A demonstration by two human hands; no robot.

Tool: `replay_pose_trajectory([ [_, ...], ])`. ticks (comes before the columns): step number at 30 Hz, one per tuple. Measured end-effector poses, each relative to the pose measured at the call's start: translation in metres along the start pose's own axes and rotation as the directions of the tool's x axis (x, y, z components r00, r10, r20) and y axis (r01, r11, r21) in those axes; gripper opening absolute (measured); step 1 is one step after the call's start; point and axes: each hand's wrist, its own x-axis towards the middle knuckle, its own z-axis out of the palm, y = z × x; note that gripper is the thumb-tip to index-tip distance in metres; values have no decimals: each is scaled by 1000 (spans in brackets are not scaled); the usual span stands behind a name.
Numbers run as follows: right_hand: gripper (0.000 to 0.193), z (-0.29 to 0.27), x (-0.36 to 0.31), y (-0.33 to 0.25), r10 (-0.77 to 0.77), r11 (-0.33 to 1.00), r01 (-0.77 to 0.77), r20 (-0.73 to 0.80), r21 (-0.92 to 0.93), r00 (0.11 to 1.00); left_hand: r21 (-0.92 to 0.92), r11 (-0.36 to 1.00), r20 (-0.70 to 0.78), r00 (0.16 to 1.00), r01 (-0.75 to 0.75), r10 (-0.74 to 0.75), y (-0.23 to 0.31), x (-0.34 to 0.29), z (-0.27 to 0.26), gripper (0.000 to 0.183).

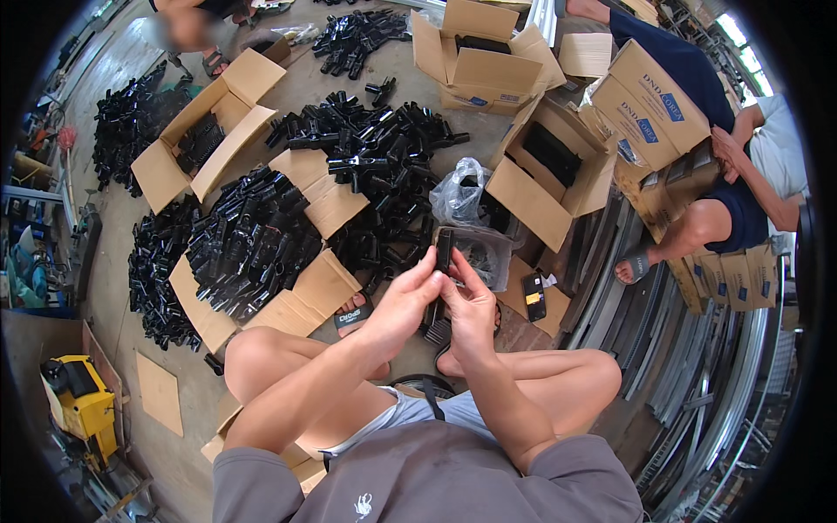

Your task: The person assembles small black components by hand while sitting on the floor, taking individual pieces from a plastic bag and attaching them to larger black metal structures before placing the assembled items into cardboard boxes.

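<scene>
Bright; glare upper right; black parts glint; edges bowed.

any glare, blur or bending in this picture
Throughout the head view: fisheye curves the long grey metal strips at right; a bright white opening glares at upper right; piled glossy black parts show white glints; a blurred patch sits at upper left; the bare left hand and right hand look sharper.

Heaped parts in box left of left hand; tub beyond right hand; phone on cardboard farther right.
</scene>
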Motion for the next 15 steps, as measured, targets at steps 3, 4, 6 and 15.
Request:
replay_pose_trajectory([
  [3,55,-3,0,3,5,999,-5,6,-34,1000,367,927,48,996,-82,69,-3,-1,-3,68],
  [4,55,1,-1,-1,25,1000,-25,12,-15,1000,454,878,105,987,-154,119,-3,1,-11,70],
  [6,56,4,-2,-8,50,999,-50,19,2,999,613,742,159,962,-271,221,0,-2,-16,80],
  [15,59,5,-9,-31,-41,993,40,-8,-107,999,316,941,122,988,-124,90,14,-12,-4,94],
])
